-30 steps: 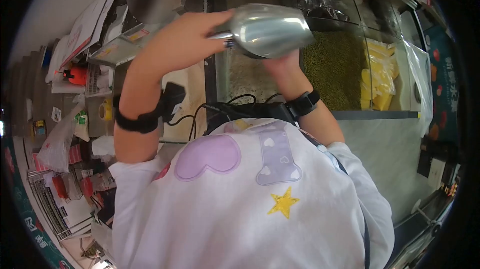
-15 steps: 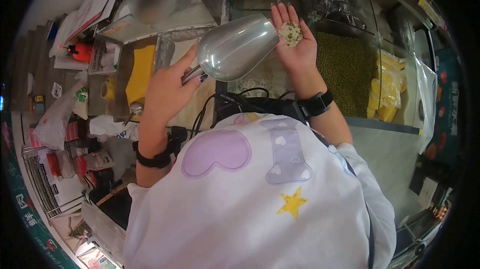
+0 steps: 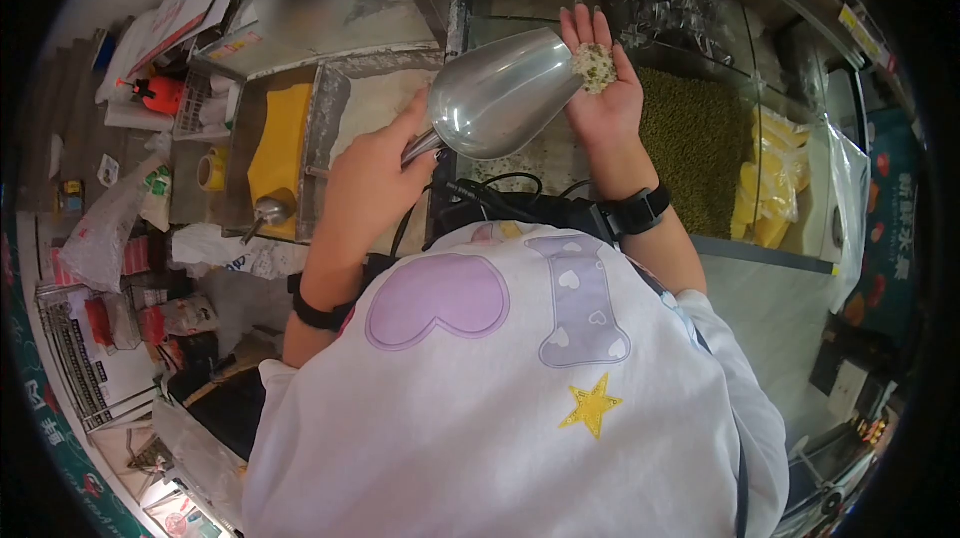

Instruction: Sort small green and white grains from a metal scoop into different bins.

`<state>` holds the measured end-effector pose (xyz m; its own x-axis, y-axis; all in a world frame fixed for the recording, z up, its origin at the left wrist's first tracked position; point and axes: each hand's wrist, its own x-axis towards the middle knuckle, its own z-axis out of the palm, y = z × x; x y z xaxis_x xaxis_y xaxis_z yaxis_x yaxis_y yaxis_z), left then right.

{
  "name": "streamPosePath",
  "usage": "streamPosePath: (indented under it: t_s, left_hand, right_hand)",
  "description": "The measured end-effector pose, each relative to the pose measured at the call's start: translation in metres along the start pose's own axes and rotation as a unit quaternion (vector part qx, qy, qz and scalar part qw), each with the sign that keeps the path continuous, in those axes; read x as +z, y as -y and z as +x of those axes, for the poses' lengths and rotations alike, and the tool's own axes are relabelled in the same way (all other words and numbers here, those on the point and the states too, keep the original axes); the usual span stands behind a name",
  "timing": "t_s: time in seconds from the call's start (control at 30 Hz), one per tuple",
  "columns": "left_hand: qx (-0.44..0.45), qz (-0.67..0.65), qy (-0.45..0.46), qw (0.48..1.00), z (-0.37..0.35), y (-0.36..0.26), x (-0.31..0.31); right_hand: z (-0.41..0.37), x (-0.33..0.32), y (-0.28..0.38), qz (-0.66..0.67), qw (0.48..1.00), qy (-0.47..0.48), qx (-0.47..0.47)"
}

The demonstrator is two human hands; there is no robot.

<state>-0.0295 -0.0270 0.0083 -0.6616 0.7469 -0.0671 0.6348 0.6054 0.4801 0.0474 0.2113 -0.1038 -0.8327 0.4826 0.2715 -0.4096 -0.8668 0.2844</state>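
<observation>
My left hand [image 3: 372,173] is closed around the handle of a large shiny metal scoop [image 3: 495,103]. The scoop's mouth points right, its lip right at my right palm and overlapping the fingers' base in this view. My right hand [image 3: 608,116] lies palm up with the fingers stretched out. On that palm rests a small heap of pale and green grains [image 3: 594,68], perhaps split mung beans. Below the scoop is a bin bottom with scattered grains [image 3: 510,160]. What the scoop holds inside is hidden by its metal back.
Small green beans [image 3: 690,133] fill a bin on the right, beside bagged yellow packets [image 3: 782,153]. On the left are bins of white powder [image 3: 370,103] and yellow grain [image 3: 283,143], with a small metal scoop [image 3: 270,210]. Black cables [image 3: 500,190] lie near my waist.
My left hand and the scoop have shifted to the right in view. My right hand has moved slightly right too, with the grains still on its palm.
</observation>
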Motion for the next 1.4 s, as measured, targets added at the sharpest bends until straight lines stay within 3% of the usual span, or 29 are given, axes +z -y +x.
streamPosePath:
  t_s: [0.2,1.0,1.3,1.4]
  left_hand:
    - [-0.032,0.016,0.009,0.999,-0.004,-0.008,0.005]
    - [-0.009,-0.017,-0.021,1.000,0.002,-0.009,0.018]
    - [0.010,-0.159,-0.025,0.987,0.010,0.006,0.029]
    - [0.061,-0.178,-0.047,0.981,0.013,0.010,0.026]
  right_hand:
    - [0.001,-0.003,0.001,-0.021,1.000,0.007,-0.016]
    - [0.000,0.003,-0.003,-0.011,1.000,-0.020,-0.017]
    - [-0.002,0.000,0.000,-0.006,1.000,-0.013,-0.013]
    - [-0.001,-0.005,0.006,-0.026,0.999,-0.022,-0.028]
